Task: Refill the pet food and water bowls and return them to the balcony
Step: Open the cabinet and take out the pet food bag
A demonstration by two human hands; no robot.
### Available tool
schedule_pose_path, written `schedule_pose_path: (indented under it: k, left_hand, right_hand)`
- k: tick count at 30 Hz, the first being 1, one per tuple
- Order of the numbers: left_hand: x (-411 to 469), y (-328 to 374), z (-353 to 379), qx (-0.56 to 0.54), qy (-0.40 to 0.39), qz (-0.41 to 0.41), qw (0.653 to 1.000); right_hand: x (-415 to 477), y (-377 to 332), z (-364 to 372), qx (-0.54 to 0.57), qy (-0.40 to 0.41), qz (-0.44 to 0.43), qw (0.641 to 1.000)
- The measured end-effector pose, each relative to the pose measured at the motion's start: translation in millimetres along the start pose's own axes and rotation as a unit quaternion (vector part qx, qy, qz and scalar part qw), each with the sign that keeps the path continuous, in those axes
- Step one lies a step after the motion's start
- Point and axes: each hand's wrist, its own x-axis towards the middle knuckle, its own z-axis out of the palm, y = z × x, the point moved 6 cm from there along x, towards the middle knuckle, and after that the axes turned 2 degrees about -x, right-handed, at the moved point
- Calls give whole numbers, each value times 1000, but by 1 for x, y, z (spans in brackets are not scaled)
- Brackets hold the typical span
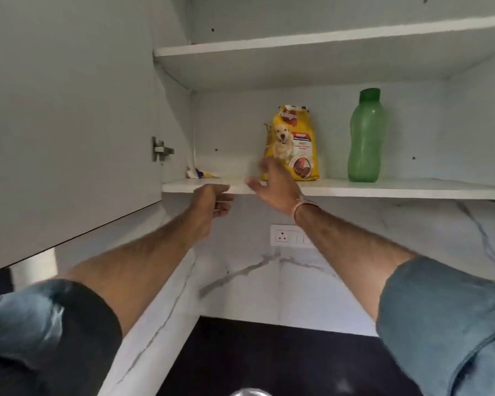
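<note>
A yellow dog-food bag (295, 144) with a puppy picture stands upright on the lower shelf (383, 188) of an open wall cabinet. A green plastic water bottle (366, 138) stands to its right, apart from it. My right hand (272, 184) is raised in front of the bag's lower left corner, fingers spread and empty; contact with the bag cannot be told. My left hand (212, 204) hovers just below the shelf's front edge, fingers loosely curled, holding nothing. No bowls are in view.
The open cabinet door (69, 124) hangs at the left with its hinge (159, 150). A small wrapper (197, 174) lies at the shelf's left end. An upper shelf (326, 38), a wall socket (292, 234), marble backsplash and dark countertop (269, 352) lie around.
</note>
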Motion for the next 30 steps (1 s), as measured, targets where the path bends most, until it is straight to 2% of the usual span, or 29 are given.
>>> schedule_pose_path:
  k: [3, 5, 7, 9, 11, 14, 18, 22, 27, 30]
  left_hand:
    - [47, 22, 36, 83, 18, 72, 994]
    - [76, 37, 51, 189, 69, 141, 969]
    - [105, 45, 68, 258, 87, 173, 946]
    - [136, 41, 89, 308, 46, 148, 939]
    - [162, 28, 110, 333, -35, 74, 939]
    - [191, 11, 137, 318, -149, -13, 936]
    - [221, 0, 156, 252, -216, -23, 943]
    - [227, -6, 156, 230, -235, -8, 944]
    - [204, 1, 151, 191, -263, 10, 946]
    - [181, 7, 143, 176, -276, 21, 945]
  right_hand:
    - [36, 69, -35, -16, 38, 65, 997]
    - [59, 110, -54, -20, 61, 103, 993]
    - [83, 150, -67, -28, 71, 141, 987]
    - [106, 184, -69, -29, 42, 193, 980]
    - [120, 204, -60, 2, -24, 247, 969]
    - [135, 219, -46, 91, -106, 304, 942]
    - [147, 224, -34, 199, -187, 299, 914]
    - [151, 228, -29, 231, -210, 275, 909]
    - [143, 221, -30, 191, -248, 264, 912]
    - [127, 207, -35, 203, -251, 259, 910]
